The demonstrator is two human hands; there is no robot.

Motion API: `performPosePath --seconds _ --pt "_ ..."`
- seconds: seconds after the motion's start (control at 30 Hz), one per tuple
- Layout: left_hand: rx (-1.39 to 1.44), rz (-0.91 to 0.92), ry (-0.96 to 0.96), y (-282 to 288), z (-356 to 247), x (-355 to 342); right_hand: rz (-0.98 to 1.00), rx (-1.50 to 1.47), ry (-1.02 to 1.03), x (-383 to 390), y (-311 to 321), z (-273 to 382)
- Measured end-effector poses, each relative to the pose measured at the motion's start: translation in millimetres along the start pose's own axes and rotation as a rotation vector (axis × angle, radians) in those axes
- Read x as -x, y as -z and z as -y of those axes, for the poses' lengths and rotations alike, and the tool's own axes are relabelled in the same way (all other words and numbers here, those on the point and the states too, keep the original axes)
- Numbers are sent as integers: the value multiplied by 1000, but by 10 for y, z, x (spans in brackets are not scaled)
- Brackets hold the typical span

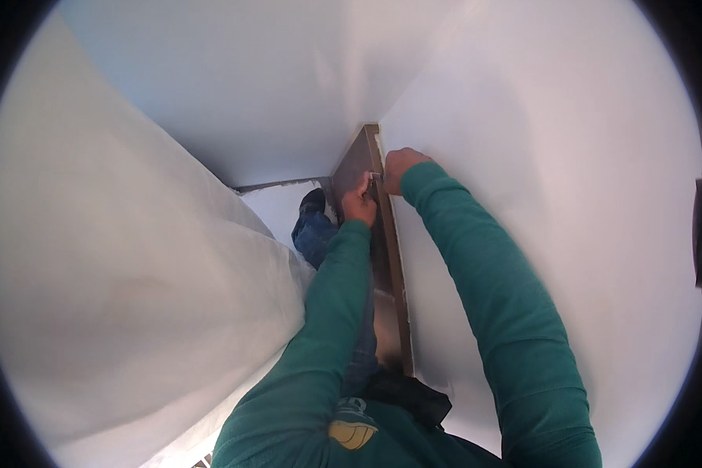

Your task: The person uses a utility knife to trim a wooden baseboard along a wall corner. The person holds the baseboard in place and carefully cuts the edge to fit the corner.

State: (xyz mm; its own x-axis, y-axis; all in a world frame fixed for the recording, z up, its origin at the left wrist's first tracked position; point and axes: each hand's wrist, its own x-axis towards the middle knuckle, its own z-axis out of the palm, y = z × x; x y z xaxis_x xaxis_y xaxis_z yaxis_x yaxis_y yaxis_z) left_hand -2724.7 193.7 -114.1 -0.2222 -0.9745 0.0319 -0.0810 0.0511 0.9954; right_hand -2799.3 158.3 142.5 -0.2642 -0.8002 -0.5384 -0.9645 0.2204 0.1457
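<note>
A brown wood-coloured panel [394, 281] with a narrow edge runs along the white wall in front of me. At its upper part sits a small shiny metal piece [375, 176], too small to name. My left hand [359, 205] is on the panel's left face, its fingers drawn together at the metal piece. My right hand [403, 167] is closed on the right side of the panel's edge, next to the wall. What its curled fingers hold, if anything, is hidden. Green sleeves cover both arms.
Pale translucent sheeting [148, 288] hangs along my left side. White walls [538, 156] stand ahead and to the right, meeting in a corner beyond the panel. My foot in a dark shoe [313, 200] is beside the panel. A dark object [701, 234] shows at the far right rim.
</note>
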Motion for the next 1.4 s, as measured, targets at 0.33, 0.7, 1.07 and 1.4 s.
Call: performPosePath --seconds 0.33,0.7,1.07,1.4 --pt "154 58 68 -41 -46 126 -58 -372 81 104 555 26" --pt "-384 39 159 -141 -694 -54 -157 -389 64 113 373 -82" --pt "-656 41 -53 -84 -584 6 -185 -289 80 39 217 -114" --pt "418 -224 284 -56 243 232 -131 -53 104 114 -262 -140"
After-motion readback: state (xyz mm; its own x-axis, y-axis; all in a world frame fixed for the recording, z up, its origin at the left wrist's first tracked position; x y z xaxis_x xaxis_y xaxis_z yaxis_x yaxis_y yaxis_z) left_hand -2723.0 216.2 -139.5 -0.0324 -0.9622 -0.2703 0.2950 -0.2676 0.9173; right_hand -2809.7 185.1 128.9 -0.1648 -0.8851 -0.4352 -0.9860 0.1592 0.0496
